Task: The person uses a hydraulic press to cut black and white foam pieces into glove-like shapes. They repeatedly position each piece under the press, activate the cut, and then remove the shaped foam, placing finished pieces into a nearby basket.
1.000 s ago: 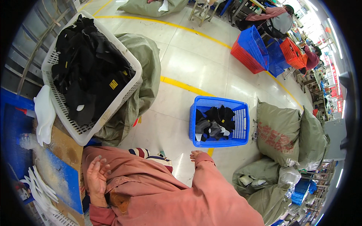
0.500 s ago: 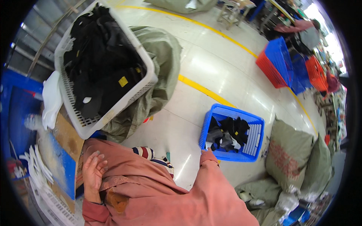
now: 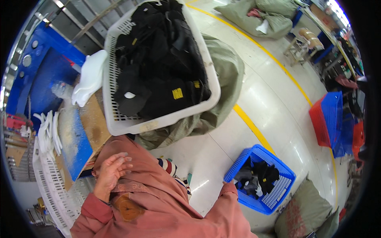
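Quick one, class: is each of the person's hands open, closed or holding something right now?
Left hand: open, fingers loosely curled, empty.
Right hand: cannot be told; mostly hidden by its sleeve, beside the blue basket.

Upper-limb posture
Left hand (image 3: 114, 171) is held palm inward, fingers loosely curled; right arm (image 3: 224, 204) is extended, right hand (image 3: 226, 183) mostly hidden.

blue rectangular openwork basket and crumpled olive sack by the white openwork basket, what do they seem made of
The blue rectangular openwork basket looks like moulded plastic, slightly glossy: even colour, regular holes. The crumpled olive sack seems woven plastic, faintly shiny with sharp creases, though coarse cloth is possible.
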Demonstrator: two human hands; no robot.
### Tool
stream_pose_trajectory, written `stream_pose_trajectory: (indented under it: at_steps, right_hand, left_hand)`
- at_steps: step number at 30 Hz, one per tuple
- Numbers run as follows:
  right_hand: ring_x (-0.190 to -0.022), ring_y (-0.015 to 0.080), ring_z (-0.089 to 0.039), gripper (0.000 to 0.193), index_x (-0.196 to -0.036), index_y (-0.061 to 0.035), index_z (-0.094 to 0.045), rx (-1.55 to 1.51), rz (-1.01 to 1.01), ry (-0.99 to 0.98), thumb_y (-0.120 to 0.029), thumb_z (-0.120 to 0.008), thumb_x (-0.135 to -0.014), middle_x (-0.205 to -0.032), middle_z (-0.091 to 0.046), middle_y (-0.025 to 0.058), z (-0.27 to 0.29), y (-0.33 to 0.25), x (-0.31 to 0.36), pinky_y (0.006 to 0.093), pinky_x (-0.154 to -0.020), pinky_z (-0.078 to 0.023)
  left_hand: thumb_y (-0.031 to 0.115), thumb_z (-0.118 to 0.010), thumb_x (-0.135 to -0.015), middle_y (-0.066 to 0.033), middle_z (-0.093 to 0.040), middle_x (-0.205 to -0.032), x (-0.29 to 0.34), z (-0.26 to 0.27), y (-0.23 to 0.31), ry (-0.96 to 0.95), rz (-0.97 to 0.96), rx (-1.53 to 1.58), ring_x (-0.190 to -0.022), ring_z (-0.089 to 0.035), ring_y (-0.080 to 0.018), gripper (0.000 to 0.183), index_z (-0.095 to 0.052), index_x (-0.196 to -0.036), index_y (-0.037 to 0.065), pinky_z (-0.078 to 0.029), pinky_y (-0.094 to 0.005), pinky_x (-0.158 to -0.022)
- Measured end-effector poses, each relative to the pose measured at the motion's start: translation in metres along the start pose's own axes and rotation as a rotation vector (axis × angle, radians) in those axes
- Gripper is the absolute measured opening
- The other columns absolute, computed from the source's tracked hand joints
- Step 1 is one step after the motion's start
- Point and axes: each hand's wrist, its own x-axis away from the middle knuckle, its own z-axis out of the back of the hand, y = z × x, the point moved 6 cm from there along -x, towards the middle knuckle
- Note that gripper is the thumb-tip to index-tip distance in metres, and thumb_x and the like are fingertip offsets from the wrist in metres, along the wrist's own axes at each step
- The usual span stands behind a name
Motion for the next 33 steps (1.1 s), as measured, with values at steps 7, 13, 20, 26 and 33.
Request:
stream_pose_trajectory:
  at_steps: [7, 13, 20, 26, 33]
  right_hand:
    - [-0.119, 0.0388, -0.062, 0.067, -0.149, -0.0126, -0.053, -0.267, 0.031, 0.168, -0.025, -0.073, -0.087, -0.142, -0.054, 0.0238, 0.000, -0.042, -0.110, 0.0463, -0.107, -0.050]
    - [-0.106, 0.0379, -0.066, 0.070, -0.150, -0.0094, -0.050, -0.638, 0.198, 0.339, -0.031, -0.075, -0.088, -0.133, -0.061, 0.0187, -0.022, -0.113, -0.221, 0.0472, -0.103, -0.052]
    - [-0.094, 0.0352, -0.071, 0.069, -0.146, -0.0047, -0.052, -0.761, 0.547, 0.279, -0.034, -0.076, -0.088, -0.121, -0.070, 0.0151, -0.024, -0.222, -0.259, 0.0458, -0.093, -0.055]
    - [-0.088, 0.0292, -0.074, 0.056, -0.131, 0.0014, -0.065, -0.599, 0.716, 0.036, -0.027, -0.077, -0.084, -0.105, -0.077, 0.0170, -0.036, -0.274, -0.205, 0.0393, -0.077, -0.059]
    - [-0.107, 0.0294, -0.070, 0.015, -0.085, -0.0132, -0.075, 0.605, 1.185, -0.042, -0.027, -0.070, -0.087, -0.093, -0.076, 0.0101, -0.019, -0.280, -0.106, 0.0431, -0.086, -0.058]
  left_hand:
    - [0.013, -0.061, -0.105, -0.0141, -0.071, -0.124, 0.006, -0.005, -0.002, 0.050, 0.054, -0.011, -0.103, -0.074, -0.0243, 0.030, -0.063, -0.134, 0.002, -0.060, -0.0347, -0.082]
    - [0.015, -0.060, -0.106, -0.0149, -0.070, -0.125, 0.007, -0.004, -0.002, 0.073, 0.068, -0.024, -0.106, -0.073, -0.0243, 0.033, -0.060, -0.136, 0.000, -0.060, -0.0344, -0.083]
    - [0.015, -0.058, -0.107, -0.0153, -0.069, -0.128, 0.008, 0.002, 0.002, 0.087, 0.056, 0.011, -0.109, -0.072, -0.0250, 0.034, -0.058, -0.138, 0.000, -0.060, -0.0357, -0.086]
    - [0.014, -0.057, -0.108, -0.0159, -0.068, -0.130, 0.017, 0.017, 0.008, 0.091, 0.002, 0.067, -0.108, -0.072, -0.0236, 0.037, -0.055, -0.141, -0.002, -0.060, -0.0345, -0.088]
    - [0.013, -0.057, -0.107, -0.0161, -0.069, -0.128, 0.042, 0.066, 0.014, 0.121, -0.102, 0.168, -0.107, -0.071, -0.0227, 0.038, -0.055, -0.142, -0.002, -0.061, -0.0345, -0.087]
